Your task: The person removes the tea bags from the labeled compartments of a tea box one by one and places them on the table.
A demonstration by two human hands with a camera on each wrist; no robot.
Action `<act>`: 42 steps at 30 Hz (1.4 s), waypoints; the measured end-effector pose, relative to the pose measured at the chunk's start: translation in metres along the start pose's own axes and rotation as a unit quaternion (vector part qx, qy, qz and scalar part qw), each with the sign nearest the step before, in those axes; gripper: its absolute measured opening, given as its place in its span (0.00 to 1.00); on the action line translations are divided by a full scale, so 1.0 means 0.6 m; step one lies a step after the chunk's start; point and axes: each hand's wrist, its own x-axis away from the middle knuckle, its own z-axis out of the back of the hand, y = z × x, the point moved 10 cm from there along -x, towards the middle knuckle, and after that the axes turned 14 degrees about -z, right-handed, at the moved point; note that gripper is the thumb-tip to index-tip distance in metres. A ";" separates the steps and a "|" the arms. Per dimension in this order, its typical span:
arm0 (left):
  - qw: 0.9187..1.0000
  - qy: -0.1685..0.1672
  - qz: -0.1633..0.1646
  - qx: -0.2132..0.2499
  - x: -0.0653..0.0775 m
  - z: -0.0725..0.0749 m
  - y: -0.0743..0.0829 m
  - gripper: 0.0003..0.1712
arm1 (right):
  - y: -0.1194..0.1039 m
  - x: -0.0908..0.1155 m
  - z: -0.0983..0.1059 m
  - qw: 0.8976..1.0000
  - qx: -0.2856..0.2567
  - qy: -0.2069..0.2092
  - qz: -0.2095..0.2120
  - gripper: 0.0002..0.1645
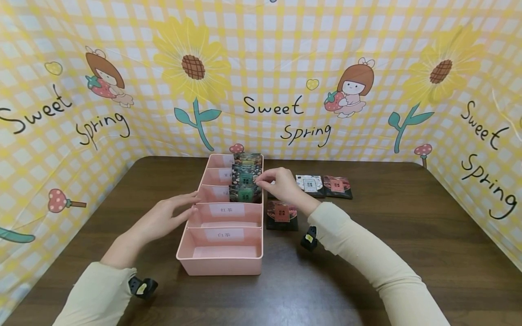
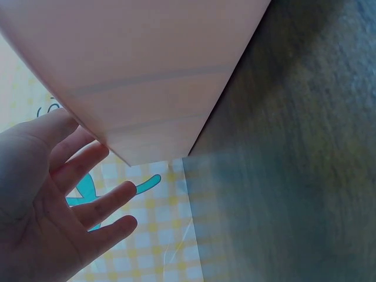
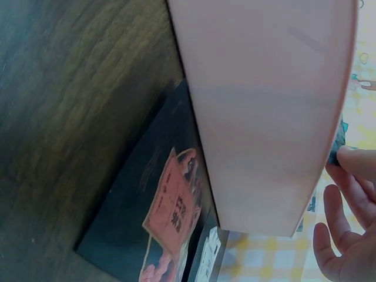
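A long pink divided box [image 1: 220, 267] stands on the table, with paper labels inside its compartments. Its far three compartments hold tea packets, a green one [image 1: 245, 194] and a teal one [image 1: 246, 178] among them. My right hand [image 1: 281, 184] is at the box's right rim, thumb and forefinger pinching the edge of the dark teal tea packet [image 3: 338, 144]. Against the left rim rests my left hand [image 1: 165, 215], its fingers fairly straight and touching the edge. The left wrist view shows the left hand [image 2: 64, 194] with its lower fingers spread beside the box wall.
Right of the box lies a black and red packet [image 1: 282, 215]. Behind it are a white packet [image 1: 310, 184] and another red packet [image 1: 337, 185]. The box's two nearest compartments show bare pink floors. A yellow checked cloth [image 1: 269, 59] hangs behind the brown table [image 1: 387, 226].
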 end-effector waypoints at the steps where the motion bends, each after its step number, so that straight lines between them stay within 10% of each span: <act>1: 1.000 0.000 0.000 0.000 0.000 0.000 0.000 0.22 | -0.001 0.000 0.002 1.000 -0.006 0.003 0.001 0.07; 42: 1.000 0.012 -0.020 -0.014 0.000 0.004 0.008 0.22 | -0.019 0.032 0.106 0.993 -0.089 0.078 0.014 0.09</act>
